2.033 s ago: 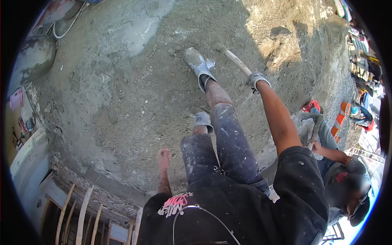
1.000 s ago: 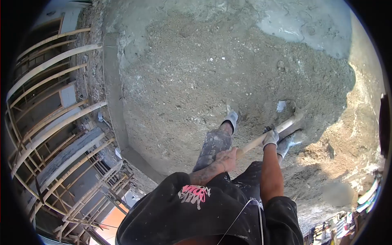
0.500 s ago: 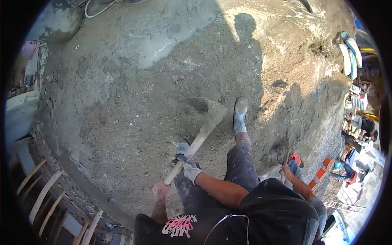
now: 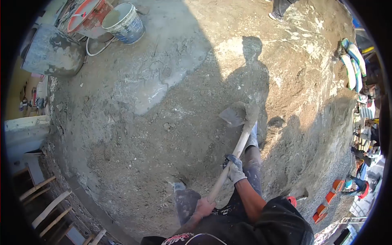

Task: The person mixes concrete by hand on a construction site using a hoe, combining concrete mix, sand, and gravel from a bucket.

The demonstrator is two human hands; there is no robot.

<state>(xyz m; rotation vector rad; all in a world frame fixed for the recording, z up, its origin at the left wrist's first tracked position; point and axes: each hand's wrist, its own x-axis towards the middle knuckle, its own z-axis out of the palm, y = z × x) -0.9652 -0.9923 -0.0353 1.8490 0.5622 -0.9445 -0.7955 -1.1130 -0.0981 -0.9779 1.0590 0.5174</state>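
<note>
My right hand [image 4: 236, 170], in a grey-and-white work glove, wraps the middle of the hoe's long wooden handle [image 4: 243, 141]. Bare, my left hand [image 4: 204, 207] grips the same handle near its butt end, close to my body. The mud-caked hoe blade [image 4: 233, 116] is out ahead, low over the rough grey wet mix [image 4: 134, 163] spread on the ground. It overlaps my shadow's edge, and one boot [image 4: 252, 136] is partly hidden behind the handle. My other boot [image 4: 179, 186] stands sunk in the mix further left.
Top left stand a blue-and-white bucket [image 4: 127, 30], a red tub [image 4: 87, 18] and a large mud-stained barrel [image 4: 55, 51]. Sacks [image 4: 353, 65] and orange buckets [image 4: 330, 197] line the right side. Another person's legs [image 4: 281, 7] show at the top. Wooden slats [image 4: 51, 208] lie lower left.
The hoe head has swung to the right, and both hands have moved right with the handle. My view has tilted up, bringing in the buckets and a person's legs.
</note>
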